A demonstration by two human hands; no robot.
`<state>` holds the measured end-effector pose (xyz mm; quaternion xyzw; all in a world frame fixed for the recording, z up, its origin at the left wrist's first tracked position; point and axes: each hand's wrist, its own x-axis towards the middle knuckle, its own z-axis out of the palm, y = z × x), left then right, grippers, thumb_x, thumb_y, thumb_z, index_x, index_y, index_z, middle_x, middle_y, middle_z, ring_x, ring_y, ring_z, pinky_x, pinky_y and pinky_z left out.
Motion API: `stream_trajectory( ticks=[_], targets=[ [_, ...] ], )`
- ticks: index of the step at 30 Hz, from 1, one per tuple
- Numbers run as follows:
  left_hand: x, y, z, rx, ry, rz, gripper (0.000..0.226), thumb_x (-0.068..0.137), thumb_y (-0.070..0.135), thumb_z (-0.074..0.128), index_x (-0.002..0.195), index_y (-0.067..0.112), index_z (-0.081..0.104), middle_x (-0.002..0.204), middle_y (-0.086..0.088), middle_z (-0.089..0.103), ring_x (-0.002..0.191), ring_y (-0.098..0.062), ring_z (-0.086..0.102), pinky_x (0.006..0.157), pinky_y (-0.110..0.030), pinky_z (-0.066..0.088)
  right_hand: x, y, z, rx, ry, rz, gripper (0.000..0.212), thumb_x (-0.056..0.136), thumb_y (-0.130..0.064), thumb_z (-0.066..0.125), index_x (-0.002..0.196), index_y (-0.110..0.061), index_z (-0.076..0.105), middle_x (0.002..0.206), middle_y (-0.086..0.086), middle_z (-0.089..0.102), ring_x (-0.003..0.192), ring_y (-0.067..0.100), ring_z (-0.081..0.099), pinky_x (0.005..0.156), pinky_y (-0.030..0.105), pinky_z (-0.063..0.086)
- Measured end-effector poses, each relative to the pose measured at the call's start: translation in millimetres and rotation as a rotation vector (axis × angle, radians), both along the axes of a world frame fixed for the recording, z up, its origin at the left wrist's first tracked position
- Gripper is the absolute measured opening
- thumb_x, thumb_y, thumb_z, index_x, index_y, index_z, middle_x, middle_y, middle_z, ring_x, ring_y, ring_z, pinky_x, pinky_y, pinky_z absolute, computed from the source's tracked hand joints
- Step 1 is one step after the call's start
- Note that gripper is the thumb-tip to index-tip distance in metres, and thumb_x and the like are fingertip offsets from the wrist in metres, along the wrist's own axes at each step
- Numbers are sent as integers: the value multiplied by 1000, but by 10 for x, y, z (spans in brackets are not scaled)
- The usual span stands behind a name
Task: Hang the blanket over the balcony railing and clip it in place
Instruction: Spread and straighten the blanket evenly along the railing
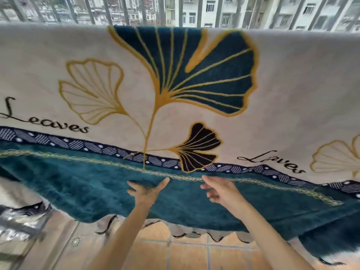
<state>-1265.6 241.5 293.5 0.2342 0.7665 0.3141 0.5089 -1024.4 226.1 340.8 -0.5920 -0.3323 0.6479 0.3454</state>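
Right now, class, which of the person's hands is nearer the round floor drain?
Left. The left hand is above and right of the floor drain, in front of the blanket; the right hand is farther right.

**Around the floor drain**

We see a round floor drain (pixel 76 241) set in the orange-tan tiled floor (pixel 187 254). Left of the drain sits a shiny silver-and-dark object (pixel 21 221), too blurred to name. Far above the drain, pale apartment blocks (pixel 206 12) show their windows.

Soft daylight; motion blur, edges bowed wide-angle.
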Motion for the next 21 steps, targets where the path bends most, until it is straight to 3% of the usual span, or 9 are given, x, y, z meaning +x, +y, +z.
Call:
stream_trajectory(
  ticks=[2, 3, 6, 7, 9, 13, 16, 18, 21],
  targets=[
    [-216, 19, 36, 102, -101, 18, 166, 30, 73, 86, 153, 29, -16, 164, -2, -8, 150, -29, 11, 118, -50, 27, -210, 66, 90, 26, -4, 25, 59, 68, -57, 75, 110, -16, 69, 93, 5, 77, 59, 12, 59, 60, 26, 49],
    [-290, 0, 75, 173, -144, 3, 161, 33, 71, 88, 155, 29, -8, 163, 2, 6, 148, -22, 20, 118, -45, 28, -308, 100, 139, 33, 10, 20, 66, 63, -62, 74, 109, -15, 68, 91, 5, 76, 59, 13, 59, 58, 27, 48],
    [-343, 37, 258, 403, -137, -59, 93, 75, 38, 81, 149, 22, 27, 138, 8, 44, 125, -10, 46, 100, -28, 40, -541, 253, 320, 65, 86, -29, 84, 56, -75, 63, 108, -9, 66, 84, 7, 73, 56, 16, 57, 56, 27, 45],
    [-325, 72, 344, 455, -129, -60, 79, 77, 38, 79, 143, 23, 37, 133, 7, 50, 122, -13, 51, 97, -31, 45, -591, 316, 395, 70, 124, -55, 87, 57, -77, 59, 108, -6, 66, 80, 7, 70, 55, 15, 55, 55, 27, 43],
    [-277, 143, 541, 521, -198, -77, 72, 70, 49, 77, 131, 27, 46, 125, 4, 58, 119, -16, 58, 97, -37, 51, -682, 455, 524, 71, 209, -127, 85, 66, -78, 56, 103, -3, 66, 72, 6, 64, 51, 14, 50, 48, 24, 40],
    [-135, 308, 892, 559, -347, -137, 78, 68, 58, 70, 133, 20, 50, 120, -1, 66, 110, -16, 66, 93, -39, 56, -808, 772, 615, 65, 269, -329, 46, 95, -51, 48, 82, -9, 61, 52, -1, 49, 37, 9, 38, 37, 17, 25],
    [-10, 400, 1112, 619, -334, -145, 44, 85, 52, 64, 113, 18, 65, 108, -3, 73, 100, -16, 71, 85, -36, 59, -804, 869, 623, 114, 224, -364, 30, 99, -21, 40, 76, -12, 57, 48, -5, 42, 35, 6, 33, 35, 17, 23],
    [45, 408, 1195, 702, -228, -170, 33, 91, 46, 62, 105, 17, 69, 99, -2, 75, 95, -16, 72, 84, -39, 60, -762, 801, 659, 180, 122, -308, 27, 97, -14, 42, 78, -9, 60, 50, -2, 46, 39, 9, 36, 39, 20, 25],
    [87, 359, 1392, 961, 72, -153, 21, 92, 39, 64, 102, 21, 67, 95, 6, 71, 90, -5, 66, 81, -37, 56, -701, 621, 821, 405, -137, -189, 23, 98, -13, 47, 85, -9, 66, 62, -1, 57, 48, 12, 48, 44, 21, 33]
  ],
)
